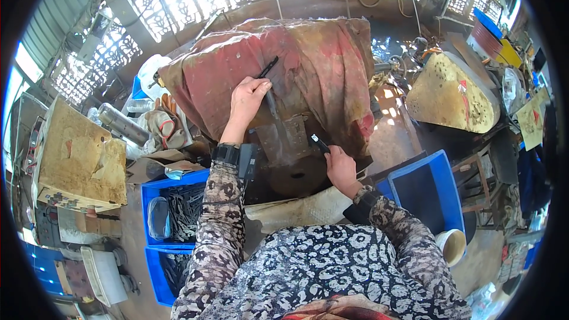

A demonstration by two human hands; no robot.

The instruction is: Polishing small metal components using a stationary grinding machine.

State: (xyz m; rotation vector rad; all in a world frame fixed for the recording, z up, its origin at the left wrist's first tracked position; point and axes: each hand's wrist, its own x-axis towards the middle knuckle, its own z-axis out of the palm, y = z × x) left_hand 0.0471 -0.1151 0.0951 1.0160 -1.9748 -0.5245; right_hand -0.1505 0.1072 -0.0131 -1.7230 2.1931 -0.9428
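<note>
Pinched between thumb and fingers of my left hand [246,104] is a slim dark metal piece [270,66]. It slants up and right in front of the stained red cloth [225,77] draped over a bulky form. Lower and to the right, my right hand [342,169] is closed on a second dark strip [320,143] with a bright tip, pointing up and left. Between the hands are a worn metal plate [284,142] and, below it, a dark round surface [293,175] with a slot. The exact kind of both pieces is too small to tell.
Two blue bins [155,255] at the left hold many dark metal strips [188,204]. Another blue bin [449,192] stands at the right, beside a pale round container [451,246]. Stained boxy machines [77,154] flank the left, and a yellowish rounded guard [453,98] the right.
</note>
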